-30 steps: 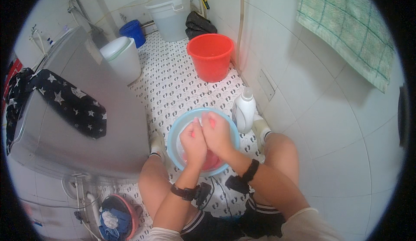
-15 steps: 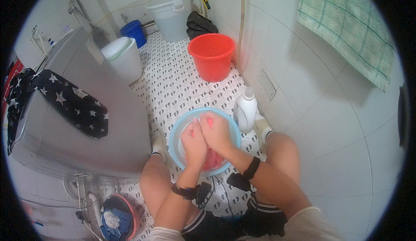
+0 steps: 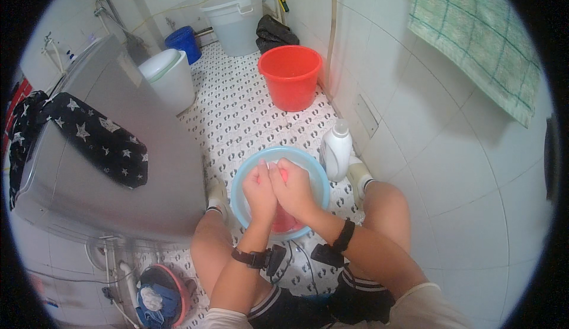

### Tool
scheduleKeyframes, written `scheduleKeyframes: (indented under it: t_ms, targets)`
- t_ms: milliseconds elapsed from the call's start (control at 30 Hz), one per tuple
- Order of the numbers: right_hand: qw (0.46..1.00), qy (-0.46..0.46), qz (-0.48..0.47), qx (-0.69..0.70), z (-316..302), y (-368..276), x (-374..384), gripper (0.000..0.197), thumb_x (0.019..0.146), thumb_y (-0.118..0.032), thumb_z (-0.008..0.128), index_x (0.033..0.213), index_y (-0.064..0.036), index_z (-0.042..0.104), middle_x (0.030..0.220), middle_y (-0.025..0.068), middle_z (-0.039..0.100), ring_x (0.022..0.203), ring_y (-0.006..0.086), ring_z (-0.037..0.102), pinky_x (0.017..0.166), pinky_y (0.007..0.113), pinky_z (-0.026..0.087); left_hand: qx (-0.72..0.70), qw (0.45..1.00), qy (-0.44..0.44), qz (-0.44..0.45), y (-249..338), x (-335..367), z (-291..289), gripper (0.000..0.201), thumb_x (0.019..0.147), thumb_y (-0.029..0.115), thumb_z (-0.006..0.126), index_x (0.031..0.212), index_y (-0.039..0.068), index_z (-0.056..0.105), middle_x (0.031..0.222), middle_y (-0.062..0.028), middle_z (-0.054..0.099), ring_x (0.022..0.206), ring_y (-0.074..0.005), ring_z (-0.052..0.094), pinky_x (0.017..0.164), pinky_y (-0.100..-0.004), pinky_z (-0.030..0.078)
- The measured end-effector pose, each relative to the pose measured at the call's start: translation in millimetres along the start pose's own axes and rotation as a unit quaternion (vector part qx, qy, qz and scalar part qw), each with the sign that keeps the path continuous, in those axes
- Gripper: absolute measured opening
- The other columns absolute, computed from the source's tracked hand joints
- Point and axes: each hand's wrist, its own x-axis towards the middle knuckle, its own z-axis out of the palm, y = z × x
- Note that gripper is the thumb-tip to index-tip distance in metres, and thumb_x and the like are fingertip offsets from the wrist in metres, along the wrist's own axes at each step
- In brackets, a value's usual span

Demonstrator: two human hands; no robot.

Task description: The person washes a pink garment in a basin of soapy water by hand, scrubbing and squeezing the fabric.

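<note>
A light blue basin [image 3: 238,204] stands on the floor between my feet. Wet pinkish-red cloth [image 3: 287,221] lies in it, below my wrists. Over the basin, my left hand [image 3: 259,191] and my right hand [image 3: 293,188] are closed side by side, their knuckles and thumbs nearly touching. Bits of the same red cloth show between the fingers of both fists. My hands hide most of the cloth they grip. Just right of the basin rim stands a white detergent bottle [image 3: 336,154], its cap on.
A red bucket [image 3: 290,83] is beyond the basin. To the left is a grey washing machine [image 3: 118,204] with a black star-patterned cloth [image 3: 98,139] over it. A pink-rimmed tub [image 3: 184,293] holds clothes at lower left. A green towel [image 3: 474,39] hangs on the right wall.
Both fists have shifted against each other: my right hand has come slightly down and nearer, and my left hand has turned and moved up a little. The cloth stays in their grip.
</note>
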Motion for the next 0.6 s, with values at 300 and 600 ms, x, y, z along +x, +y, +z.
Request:
scheduleKeyframes:
  t_ms: [300,600]
  targets:
    - [0.999,-0.026,-0.021,-0.007,-2.1,2.7,-1.4,0.03,0.096,-0.02,0.057,0.076,0.0027,0.056,0.065,0.0239,0.055,0.058,0.0353,0.055,0.058,0.041,0.044,-0.018,0.999,0.011,-0.033,4.9,-6.0,-1.1,0.045,0.104,0.026,0.051,0.069,-0.001,0.056,0.061,-0.0017,0.054,0.061,-0.0071,0.043,0.054,-0.0297,0.037]
    - [0.998,-0.03,-0.061,0.0,-0.1,-8.6,-4.4,0.029,0.096,-0.021,0.058,0.079,0.003,0.056,0.071,0.0268,0.058,0.065,0.0439,0.059,0.058,0.046,0.045,0.039,0.999,0.014,0.03,-0.5,0.4,-7.3,0.043,0.104,0.025,0.053,0.07,-0.002,0.058,0.063,0.0025,0.055,0.061,-0.0049,0.044,0.053,-0.0261,0.038]
